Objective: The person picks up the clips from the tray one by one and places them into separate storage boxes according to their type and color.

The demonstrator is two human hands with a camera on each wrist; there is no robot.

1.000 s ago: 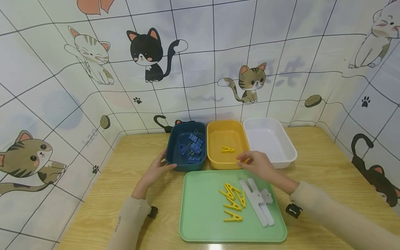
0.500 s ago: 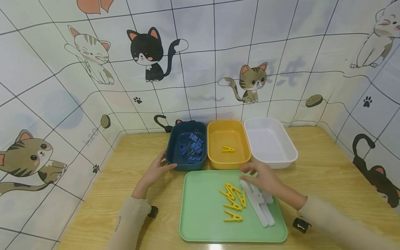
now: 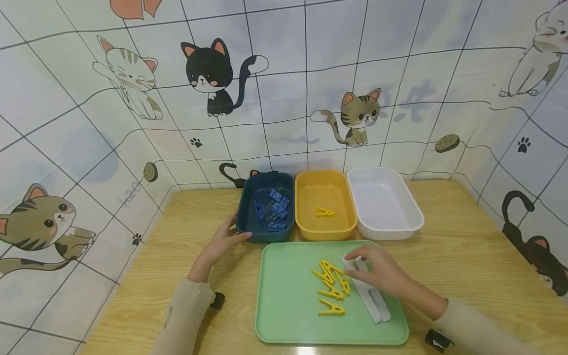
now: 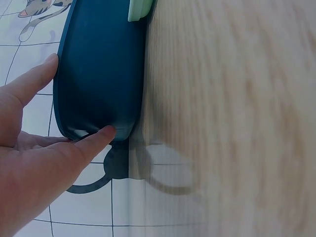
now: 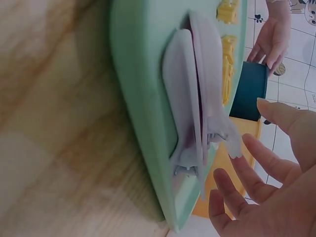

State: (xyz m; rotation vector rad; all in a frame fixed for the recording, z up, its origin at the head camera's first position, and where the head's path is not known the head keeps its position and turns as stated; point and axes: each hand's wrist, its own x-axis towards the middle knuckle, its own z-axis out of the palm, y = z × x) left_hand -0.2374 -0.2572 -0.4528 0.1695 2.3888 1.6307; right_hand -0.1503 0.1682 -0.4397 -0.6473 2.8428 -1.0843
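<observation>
My left hand (image 3: 220,241) touches the outside of the navy bin (image 3: 244,217) at its front left corner, thumb on the front wall, fingers along the side. Blue binder clips (image 3: 277,207) lie in that bin. My right hand (image 3: 377,268) hovers over the right of the green tray (image 3: 284,315) with parted, gently bent fingers and nothing held. Beneath it lie long white clips (image 3: 374,301) with metal springs (image 5: 186,171); the hand partly hides them in the head view. Several yellow clothespins (image 3: 331,308) lie beside them. Another yellow clothespin (image 3: 325,212) sits in the yellow bin (image 3: 326,231).
A white bin (image 3: 386,202) stands right of the yellow one, the three bins side by side behind the tray. All rest on a wooden table (image 3: 452,217). A cat-patterned, gridded backdrop (image 3: 284,98) rises behind and at both sides.
My right hand has drawn back from the yellow bin's front right corner to above the white clips, its fingers parting. A yellow bit seen at its fingertips is gone. My left hand stays put.
</observation>
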